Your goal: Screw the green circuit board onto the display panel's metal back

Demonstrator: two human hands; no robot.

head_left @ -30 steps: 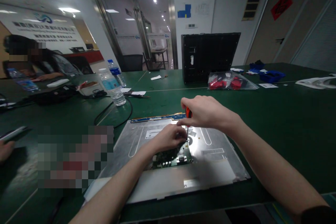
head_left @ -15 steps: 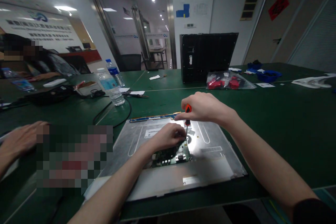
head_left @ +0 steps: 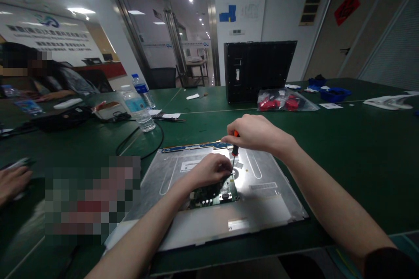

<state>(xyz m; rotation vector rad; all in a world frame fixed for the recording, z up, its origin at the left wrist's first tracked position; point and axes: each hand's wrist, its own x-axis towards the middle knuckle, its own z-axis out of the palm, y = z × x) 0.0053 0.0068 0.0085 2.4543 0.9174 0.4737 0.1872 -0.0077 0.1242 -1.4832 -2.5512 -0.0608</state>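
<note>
My right hand (head_left: 253,131) is closed around the red and black handle of a screwdriver (head_left: 235,150), gripping it from above. The shaft slants down to the upper right edge of a green circuit board (head_left: 212,196). Close beside the screwdriver's tip, my left hand (head_left: 214,168) rests with fingers curled together over the board; what they pinch, if anything, is hidden. The board sits on the silver metal back of a flat display panel (head_left: 278,207), which lies on the green table. A narrow blue circuit strip (head_left: 193,146) runs along the panel's far edge.
Two water bottles (head_left: 139,111) stand beyond the panel's left corner, near a black cable (head_left: 163,135). A black monitor housing (head_left: 260,72) and a plastic bag of red parts (head_left: 284,100) are at the back. At the left edge is another person's hand (head_left: 13,183).
The screwdriver's handle has shifted slightly right and turned within my right hand. My left hand stays in place. At the left, the other person's hand has drawn back toward the edge.
</note>
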